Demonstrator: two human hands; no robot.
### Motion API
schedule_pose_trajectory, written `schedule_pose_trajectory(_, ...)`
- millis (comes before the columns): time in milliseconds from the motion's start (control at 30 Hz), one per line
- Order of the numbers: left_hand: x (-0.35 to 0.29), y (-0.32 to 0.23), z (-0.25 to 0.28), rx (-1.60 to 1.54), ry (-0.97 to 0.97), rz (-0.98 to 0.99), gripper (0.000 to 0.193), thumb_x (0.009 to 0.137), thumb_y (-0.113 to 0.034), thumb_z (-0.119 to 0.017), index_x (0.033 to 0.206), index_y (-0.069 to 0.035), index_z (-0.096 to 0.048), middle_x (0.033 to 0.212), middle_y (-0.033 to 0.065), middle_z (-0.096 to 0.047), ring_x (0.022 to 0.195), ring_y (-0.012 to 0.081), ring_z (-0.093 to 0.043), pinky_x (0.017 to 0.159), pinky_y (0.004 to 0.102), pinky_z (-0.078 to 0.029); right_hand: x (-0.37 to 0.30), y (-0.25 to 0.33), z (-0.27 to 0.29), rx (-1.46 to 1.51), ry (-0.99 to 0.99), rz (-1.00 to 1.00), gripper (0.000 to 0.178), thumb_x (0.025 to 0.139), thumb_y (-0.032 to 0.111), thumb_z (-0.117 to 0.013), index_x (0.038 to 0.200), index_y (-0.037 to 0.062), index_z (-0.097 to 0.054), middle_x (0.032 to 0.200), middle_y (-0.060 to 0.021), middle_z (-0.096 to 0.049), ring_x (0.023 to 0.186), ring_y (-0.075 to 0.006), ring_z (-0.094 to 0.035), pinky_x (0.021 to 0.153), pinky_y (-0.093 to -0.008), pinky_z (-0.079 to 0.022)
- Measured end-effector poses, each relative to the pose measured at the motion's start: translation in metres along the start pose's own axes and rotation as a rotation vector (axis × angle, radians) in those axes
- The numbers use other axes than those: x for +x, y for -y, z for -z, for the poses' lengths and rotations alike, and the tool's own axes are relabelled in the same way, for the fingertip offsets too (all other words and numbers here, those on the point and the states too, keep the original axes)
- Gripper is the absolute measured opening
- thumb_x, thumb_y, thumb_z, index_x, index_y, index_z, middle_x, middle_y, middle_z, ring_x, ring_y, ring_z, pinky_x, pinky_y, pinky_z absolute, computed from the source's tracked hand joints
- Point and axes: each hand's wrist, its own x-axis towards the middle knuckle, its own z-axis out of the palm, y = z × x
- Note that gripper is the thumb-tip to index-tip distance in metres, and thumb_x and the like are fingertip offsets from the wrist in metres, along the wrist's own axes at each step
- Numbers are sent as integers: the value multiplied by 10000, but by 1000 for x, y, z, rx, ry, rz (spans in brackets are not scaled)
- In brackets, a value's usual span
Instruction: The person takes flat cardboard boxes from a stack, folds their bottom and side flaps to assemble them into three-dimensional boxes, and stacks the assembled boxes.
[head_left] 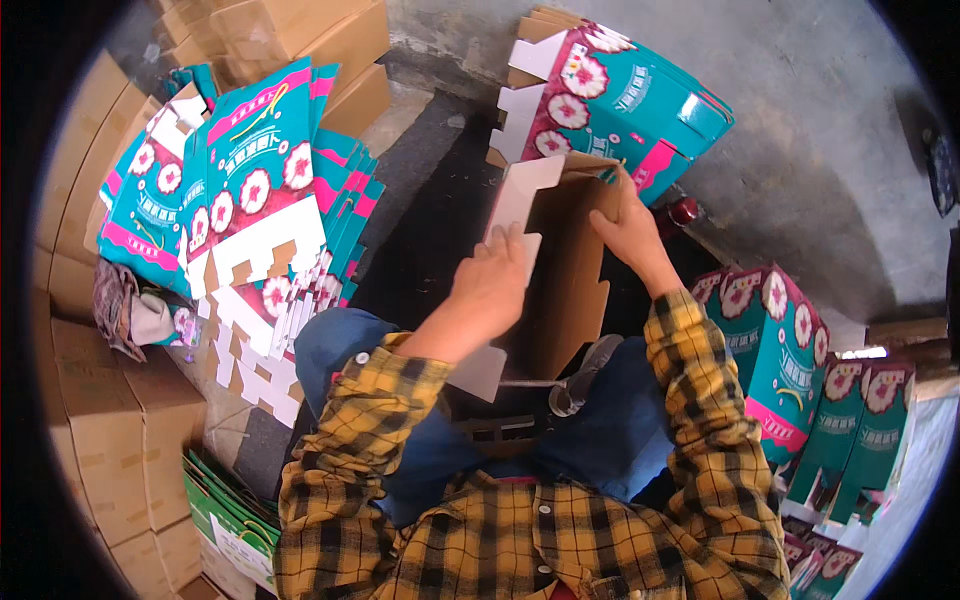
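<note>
Between my knees stands an open cardboard gift box, its brown inside facing up and its white flaps spread out. My left hand is closed at the box's left side, fingers bent over the edge by a white flap; the fingertips are slightly blurred. At the far right corner, my right hand grips the wall, with the thumb inside and the fingers toward the outer side. A bit of yellowish cord shows near its fingertips. The box's printed outside is mostly hidden from here.
Flat teal printed boxes are piled at the left, and another stack leans by the grey wall. Formed teal boxes stand at the right. Brown cartons line the left side. A dark red round object lies near the wall.
</note>
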Motion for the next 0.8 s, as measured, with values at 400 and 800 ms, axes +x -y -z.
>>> schedule_pose_trajectory(400,0,-15,-17,145,-76,-54,658,775,-78,-558,1360,113,-324,1282,314,-468,1023,372,-587,756,398,-531,7,0,18,-857,-143,345,516,815,42,-532,1313,-44,-426,1306,-219,-468,1144,-347,-519,938,-405,-454)
schedule_pose_trajectory(800,3,-18,-31,166,-187,-113,727,696,-109,-671,1319,126,-379,1280,287,-483,1148,372,-532,819,397,-522,14,11,22,-372,-102,130,628,852,104,-587,1401,-17,-304,1163,-236,-567,998,-374,-596,809,-420,-512)
